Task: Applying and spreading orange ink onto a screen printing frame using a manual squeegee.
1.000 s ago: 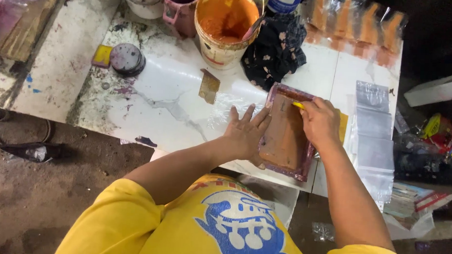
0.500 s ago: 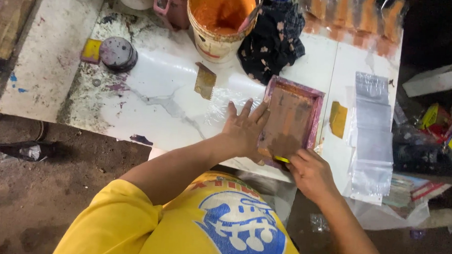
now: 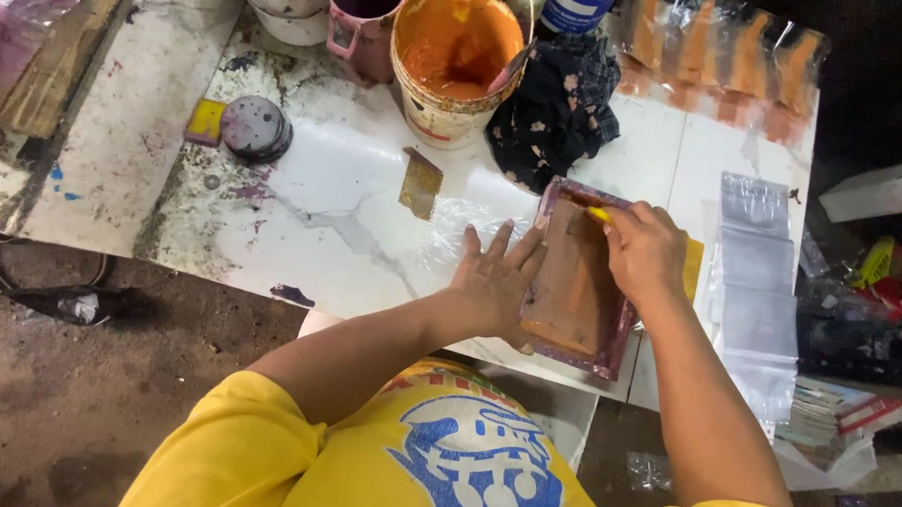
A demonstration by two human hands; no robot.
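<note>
A row of clear plastic bags [image 3: 760, 284], flat and rectangular, overlaps down the right side of the frame. At the upper right lies a clear plastic pack [image 3: 723, 58] with orange stripes showing through. At top centre a dark bottle carries a blue and white label [image 3: 577, 0]. Small yellow and red packets [image 3: 885, 269] lie at the right edge.
</note>
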